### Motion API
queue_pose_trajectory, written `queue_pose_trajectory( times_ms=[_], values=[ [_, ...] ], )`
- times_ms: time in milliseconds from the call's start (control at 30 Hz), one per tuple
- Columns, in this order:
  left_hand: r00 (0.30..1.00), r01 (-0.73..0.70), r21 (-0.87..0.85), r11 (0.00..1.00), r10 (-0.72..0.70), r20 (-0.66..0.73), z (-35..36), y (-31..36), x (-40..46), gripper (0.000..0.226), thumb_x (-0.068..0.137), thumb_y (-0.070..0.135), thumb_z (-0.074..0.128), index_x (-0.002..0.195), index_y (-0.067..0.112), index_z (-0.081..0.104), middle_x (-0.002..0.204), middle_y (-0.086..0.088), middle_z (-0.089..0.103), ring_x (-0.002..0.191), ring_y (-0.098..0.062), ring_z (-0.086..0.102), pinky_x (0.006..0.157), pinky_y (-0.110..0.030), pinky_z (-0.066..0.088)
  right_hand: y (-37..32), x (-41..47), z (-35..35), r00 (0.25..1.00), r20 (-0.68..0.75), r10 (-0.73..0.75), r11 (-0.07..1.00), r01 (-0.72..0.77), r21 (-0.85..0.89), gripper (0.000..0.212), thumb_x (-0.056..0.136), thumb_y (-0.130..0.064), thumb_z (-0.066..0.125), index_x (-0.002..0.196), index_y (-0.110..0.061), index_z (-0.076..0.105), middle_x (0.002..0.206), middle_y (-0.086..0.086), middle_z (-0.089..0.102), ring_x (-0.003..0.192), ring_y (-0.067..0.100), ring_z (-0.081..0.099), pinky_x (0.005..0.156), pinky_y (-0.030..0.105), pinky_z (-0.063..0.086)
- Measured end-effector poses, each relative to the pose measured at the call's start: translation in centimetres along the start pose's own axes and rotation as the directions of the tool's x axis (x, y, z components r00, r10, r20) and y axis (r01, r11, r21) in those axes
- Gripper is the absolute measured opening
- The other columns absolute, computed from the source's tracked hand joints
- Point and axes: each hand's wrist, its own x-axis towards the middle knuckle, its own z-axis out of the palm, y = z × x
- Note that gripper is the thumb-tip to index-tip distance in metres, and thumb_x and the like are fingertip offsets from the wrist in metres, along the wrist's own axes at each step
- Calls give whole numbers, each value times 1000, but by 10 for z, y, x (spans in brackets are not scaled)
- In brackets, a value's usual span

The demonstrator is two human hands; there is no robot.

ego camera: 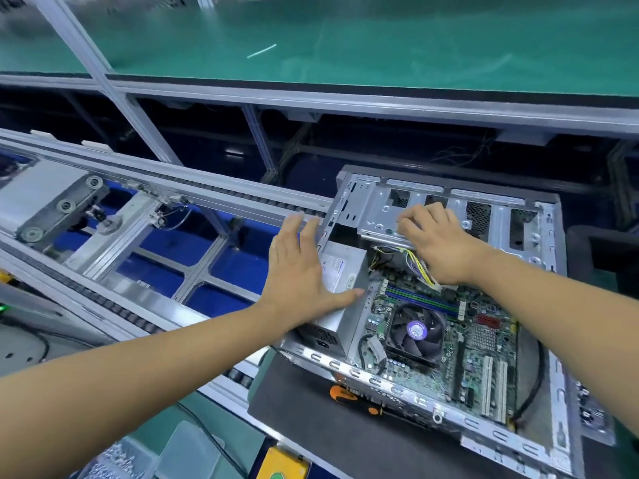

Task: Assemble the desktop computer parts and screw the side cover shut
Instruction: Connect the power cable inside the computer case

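An open desktop case (553, 340) lies on its side on a dark mat, motherboard (484, 357) and CPU fan (415, 331) facing up. My left hand (297, 271) lies flat with straight fingers on the grey power supply (340, 271) at the case's left end. My right hand (435, 240) is over the silver drive cage (377, 209), its fingers curled down on the cage's front edge. A bundle of yellow and black wires (420, 267) runs under that hand. No side cover is in view.
An orange-handled screwdriver (352, 399) lies on the mat (328, 426) just in front of the case. A roller conveyor frame (138, 209) runs to the left. A bin of screws (114, 458) and a yellow object (280, 461) sit near the bottom edge. A green bench (345, 39) is behind.
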Motion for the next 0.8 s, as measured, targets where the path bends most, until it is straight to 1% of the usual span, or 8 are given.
queue_pose_trajectory(
  times_ms=[67,100,167,267,400,500,667,800],
  values=[
    [990,61,-128,990,-43,136,-4,0,7,119,60,87,65,154,33,15,158,-6,11,148,-30,16,120,-47,17,-1,1,-1,1000,10,3,1000,-3,0,57,74,4,55,129,-9,44,138,12,37,115,30,30,91,35,20],
    [986,-36,-95,995,51,159,-5,-2,13,107,65,86,62,152,37,24,156,-4,16,146,-28,21,119,-46,16,-1,1,-1,1000,12,4,1000,-4,-2,58,73,5,55,128,-9,44,137,12,36,115,30,30,90,34,19],
    [932,-330,89,940,309,190,-6,-2,25,85,77,81,51,145,31,43,144,-2,38,134,-25,38,118,-42,18,-1,1,0,1000,20,7,1000,-7,-4,60,72,4,57,128,-8,44,137,12,37,115,32,31,90,35,20],
    [878,-428,169,888,363,313,-3,7,37,79,78,72,40,137,20,47,116,1,48,111,-23,48,113,-41,24,0,1,1,999,46,-2,1000,2,-9,63,68,5,60,128,-7,45,137,13,38,117,32,31,93,39,27],
    [809,-561,220,798,474,347,0,10,43,62,80,64,34,117,14,44,98,4,28,90,-19,31,110,-44,28,3,2,3,999,48,-10,1000,11,-8,67,63,11,56,126,-8,43,136,13,38,116,30,28,90,37,21],
    [720,-679,200,707,586,373,-5,7,40,54,83,62,40,111,15,41,92,5,29,85,-18,27,107,-42,31,5,3,5,999,46,-14,1000,14,-11,73,59,18,44,127,-9,41,137,13,36,116,31,29,91,36,19],
    [702,-705,196,681,633,326,-10,4,33,37,94,52,37,96,16,44,82,4,36,76,-20,32,99,-41,37,6,3,8,999,48,-7,1000,9,-27,77,57,20,51,126,-10,38,138,13,36,116,33,32,88,36,21],
    [715,-684,231,692,573,402,-5,7,46,31,101,48,21,90,21,30,72,3,48,67,-22,42,100,-40,38,5,4,8,998,56,2,1000,0,-30,74,62,19,56,128,-8,39,139,14,37,118,35,35,89,39,27]
  ],
)
